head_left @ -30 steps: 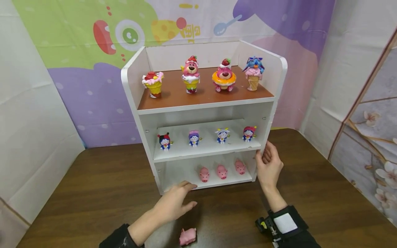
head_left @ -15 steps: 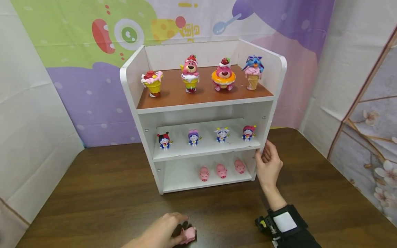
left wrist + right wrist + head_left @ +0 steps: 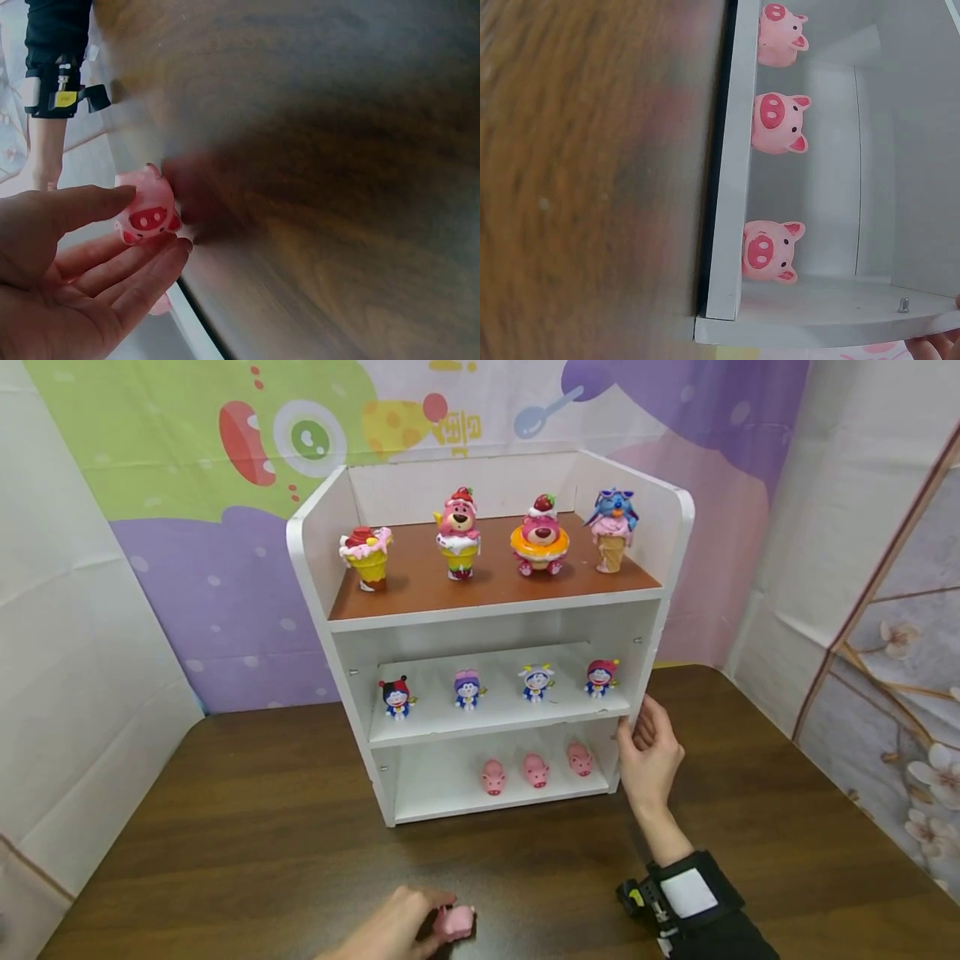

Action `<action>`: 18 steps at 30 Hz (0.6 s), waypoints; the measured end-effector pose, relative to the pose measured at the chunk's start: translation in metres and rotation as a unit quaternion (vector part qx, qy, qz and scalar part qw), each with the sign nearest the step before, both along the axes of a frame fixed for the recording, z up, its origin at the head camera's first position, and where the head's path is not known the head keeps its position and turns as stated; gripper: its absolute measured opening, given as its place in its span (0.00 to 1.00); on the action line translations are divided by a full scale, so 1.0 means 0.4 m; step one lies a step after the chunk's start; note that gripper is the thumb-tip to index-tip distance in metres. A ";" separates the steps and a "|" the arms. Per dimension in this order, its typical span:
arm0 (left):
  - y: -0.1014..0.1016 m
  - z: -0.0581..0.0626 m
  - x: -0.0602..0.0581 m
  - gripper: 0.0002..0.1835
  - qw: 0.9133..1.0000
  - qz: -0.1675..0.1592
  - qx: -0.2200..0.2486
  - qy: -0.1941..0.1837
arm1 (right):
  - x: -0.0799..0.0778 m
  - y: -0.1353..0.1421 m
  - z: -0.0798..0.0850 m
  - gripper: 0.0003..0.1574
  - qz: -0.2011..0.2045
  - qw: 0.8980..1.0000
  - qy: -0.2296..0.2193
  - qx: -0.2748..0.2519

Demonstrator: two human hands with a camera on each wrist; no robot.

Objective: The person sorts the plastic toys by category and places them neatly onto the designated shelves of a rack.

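Note:
My left hand (image 3: 397,927) pinches a small pink pig figurine (image 3: 454,923) low at the near side of the table. In the left wrist view the thumb lies on one side of the pig (image 3: 148,210) and the fingers on the other, its red snout showing. My right hand (image 3: 651,758) grips the right side panel of a white three-tier shelf (image 3: 487,737), thumb at the front edge. On the bottom tier, toward the right, sit three pink pigs, including the middle pig (image 3: 536,770); they also show in the right wrist view, with the lowest pig (image 3: 768,250) nearest the side panel.
Several blue-and-white cat figurines, one in a red hat (image 3: 601,678), line the middle tier. On the brown top tier stand ice-cream figures, a pink bear in an orange ring (image 3: 541,539) among them. A brown wooden table (image 3: 247,827) carries the shelf; a printed cloth (image 3: 240,568) hangs behind.
My left hand has come down from the shelf's lower front to the pig on the near table and now pinches it. The right hand stays at the shelf's side.

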State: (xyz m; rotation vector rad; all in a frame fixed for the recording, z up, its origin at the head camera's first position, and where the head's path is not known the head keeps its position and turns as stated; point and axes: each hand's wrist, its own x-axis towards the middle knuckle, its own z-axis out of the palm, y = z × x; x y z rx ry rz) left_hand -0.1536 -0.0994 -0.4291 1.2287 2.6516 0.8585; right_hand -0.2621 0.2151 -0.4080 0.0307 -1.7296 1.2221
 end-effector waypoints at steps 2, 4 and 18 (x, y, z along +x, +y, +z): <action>0.003 0.004 0.002 0.09 1.000 0.013 0.001 -0.021 | -0.002 0.001 -0.001 0.20 -0.004 1.000 -0.001 0.003; 0.005 0.005 0.004 0.09 0.999 0.023 0.007 -0.026 | -0.003 0.001 -0.002 0.20 -0.006 1.000 0.000 0.005; 0.046 0.015 -0.025 0.11 0.976 0.109 -0.008 0.186 | 0.042 -0.030 0.054 0.19 -0.002 1.000 0.002 0.001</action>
